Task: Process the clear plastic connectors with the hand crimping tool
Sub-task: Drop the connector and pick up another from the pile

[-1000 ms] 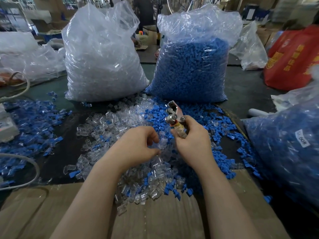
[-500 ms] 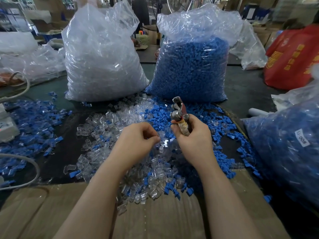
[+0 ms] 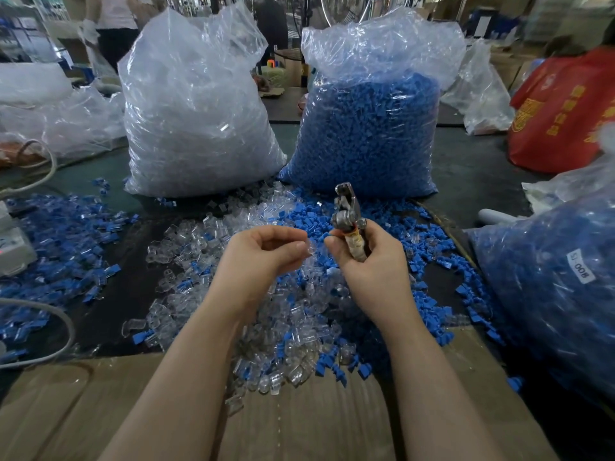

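Head view: your right hand (image 3: 372, 261) is wrapped around the handle of the crimper (image 3: 347, 221), fingers curled tight, and the metal head stands up and away from you above your thumb. Whether the tool's jaws are apart or together, you can't tell from here.

Your left hand (image 3: 263, 257) hovers just beside it, fingers curled in, thumb and fingertips pinching one clear connector (image 3: 307, 249). That piece sits just left of your right thumb, near the handle and below the tool's head, not touching the metal.

Under both hands lies the loose pile (image 3: 286, 327), clear connectors mixed with blue caps (image 3: 429, 241), spilling onto the cardboard (image 3: 316, 420) at your near edge. More blue pieces (image 3: 60, 234) spread out to your left on the dark table (image 3: 472, 174).

Beyond the pile stand two big bags side by side: the clear bag (image 3: 196, 121) on the left, the blue bag (image 3: 369, 131) on the right, both upright and touching the scattered parts at their bases. To your far right sits another bag (image 3: 559, 277) of blue parts with a white label (image 3: 580, 267), and behind it a red bag (image 3: 565, 114). A grey cable (image 3: 63, 324) loops at your left edge.
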The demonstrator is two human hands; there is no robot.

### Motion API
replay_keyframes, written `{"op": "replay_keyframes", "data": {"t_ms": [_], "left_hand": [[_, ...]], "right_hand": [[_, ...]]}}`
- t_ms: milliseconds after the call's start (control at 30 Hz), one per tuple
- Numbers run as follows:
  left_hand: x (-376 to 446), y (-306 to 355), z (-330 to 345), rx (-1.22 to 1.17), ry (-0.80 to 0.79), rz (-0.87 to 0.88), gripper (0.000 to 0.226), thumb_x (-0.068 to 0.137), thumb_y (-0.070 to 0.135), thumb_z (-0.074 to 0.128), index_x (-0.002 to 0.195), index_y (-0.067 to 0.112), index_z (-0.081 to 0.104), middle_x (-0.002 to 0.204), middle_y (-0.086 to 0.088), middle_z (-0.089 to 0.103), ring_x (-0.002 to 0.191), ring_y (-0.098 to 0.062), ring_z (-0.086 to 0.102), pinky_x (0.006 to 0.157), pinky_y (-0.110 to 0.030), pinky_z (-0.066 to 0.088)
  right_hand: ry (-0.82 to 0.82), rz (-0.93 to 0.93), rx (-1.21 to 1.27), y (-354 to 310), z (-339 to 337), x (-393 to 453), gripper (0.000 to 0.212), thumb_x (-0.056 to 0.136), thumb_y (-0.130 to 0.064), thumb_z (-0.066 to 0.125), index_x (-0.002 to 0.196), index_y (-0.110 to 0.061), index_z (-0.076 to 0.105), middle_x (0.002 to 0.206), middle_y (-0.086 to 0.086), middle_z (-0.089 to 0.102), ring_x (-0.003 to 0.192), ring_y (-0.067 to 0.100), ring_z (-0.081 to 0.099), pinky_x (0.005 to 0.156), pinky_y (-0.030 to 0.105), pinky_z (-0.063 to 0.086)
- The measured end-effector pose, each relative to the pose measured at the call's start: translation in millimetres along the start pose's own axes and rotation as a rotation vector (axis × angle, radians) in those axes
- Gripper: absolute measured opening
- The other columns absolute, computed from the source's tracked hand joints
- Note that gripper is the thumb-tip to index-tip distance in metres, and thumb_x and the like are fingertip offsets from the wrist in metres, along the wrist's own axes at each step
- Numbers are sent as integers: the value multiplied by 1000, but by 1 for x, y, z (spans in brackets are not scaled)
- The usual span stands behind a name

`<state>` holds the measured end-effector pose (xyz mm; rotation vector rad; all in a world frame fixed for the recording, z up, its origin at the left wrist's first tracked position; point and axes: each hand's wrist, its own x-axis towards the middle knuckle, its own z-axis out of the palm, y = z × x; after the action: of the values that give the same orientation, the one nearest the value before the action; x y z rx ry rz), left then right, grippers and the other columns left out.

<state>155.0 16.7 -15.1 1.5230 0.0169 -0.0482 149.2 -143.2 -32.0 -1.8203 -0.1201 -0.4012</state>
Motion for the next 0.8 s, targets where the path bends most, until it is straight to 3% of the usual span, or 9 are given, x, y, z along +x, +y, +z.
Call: {"op": "replay_keyframes", "data": {"t_ms": [100, 267, 433, 533, 800], "left_hand": [[-2, 2, 3, -94, -40, -25, 8, 88, 3, 68, 95, 8, 69, 84, -7, 77, 82, -18, 75, 66, -20, 57], [-3, 2, 8, -184, -77, -88, 8, 93, 4, 63, 98, 10, 63, 85, -12, 76, 78, -21, 75, 64, -24, 58], [-3, 3, 7, -305, -116, -75, 29, 71, 11, 75, 98, 7, 66, 85, -8, 75, 81, -18, 74, 68, -22, 58], [-2, 3, 9, -284, -117, -57, 34, 63, 9, 77, 95, 7, 67, 82, -4, 75, 79, -15, 73, 67, -20, 56], [0, 0, 6, -158, -33, 14, 40, 59, 9, 79, 97, 10, 67, 84, -3, 75, 83, -17, 70, 75, -25, 57]], "right_hand": [[-5, -18, 18, -2, 1, 0, 17, 90, -21, 71, 81, -31, 61, 82, -16, 67, 69, -1, 60, 61, 11, 46], [-3, -46, 23, -2, 0, -1, 18, 89, -19, 71, 82, -32, 61, 83, -16, 67, 72, 1, 63, 62, 11, 48], [-3, -53, 30, -1, 0, 0, 18, 89, -18, 72, 83, -32, 61, 84, -14, 68, 75, 6, 64, 65, 15, 50], [-13, -58, 27, -3, 1, -1, 18, 88, -19, 72, 83, -33, 62, 85, -14, 68, 76, 6, 65, 67, 19, 53], [-21, -67, 143, -7, 0, -1, 17, 91, -13, 69, 83, -27, 63, 70, -20, 64, 63, -5, 56, 60, 10, 44]]}}
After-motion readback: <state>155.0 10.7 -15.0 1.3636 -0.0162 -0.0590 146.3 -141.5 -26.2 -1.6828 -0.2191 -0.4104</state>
